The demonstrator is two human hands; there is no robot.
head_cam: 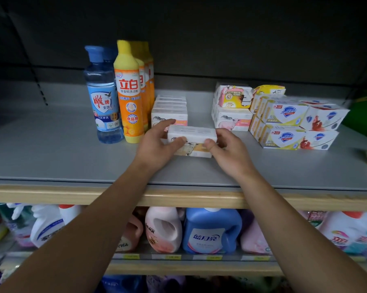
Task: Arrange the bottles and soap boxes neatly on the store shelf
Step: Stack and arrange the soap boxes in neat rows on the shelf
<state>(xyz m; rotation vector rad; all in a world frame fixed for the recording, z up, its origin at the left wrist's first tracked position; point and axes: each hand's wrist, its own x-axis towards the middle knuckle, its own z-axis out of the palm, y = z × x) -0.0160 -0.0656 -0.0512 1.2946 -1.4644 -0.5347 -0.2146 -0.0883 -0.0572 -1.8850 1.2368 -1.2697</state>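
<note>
Both hands on a white rectangular cardboard soap box [192, 133], held at its two ends just above the grey shelf board [51, 157]. Left hand [157, 144] grasping the left end, thumb on the front face, fingers curled over the back. Right hand [227, 149] pinching the right end, thumb on the front edge. Directly under the grip, a second white soap box with an animal print [194, 151], lying flat on the shelf. Just behind the grip, a stack of white soap boxes with pink print [170, 112]. Left of the grip, an upright orange-and-yellow plastic dish-soap bottle [128, 92], and beside that a clear blue plastic bottle with a blue cap [103, 96]. Right of the grip, stacked white-and-yellow soap boxes with a blue shield logo [284, 121].
</note>
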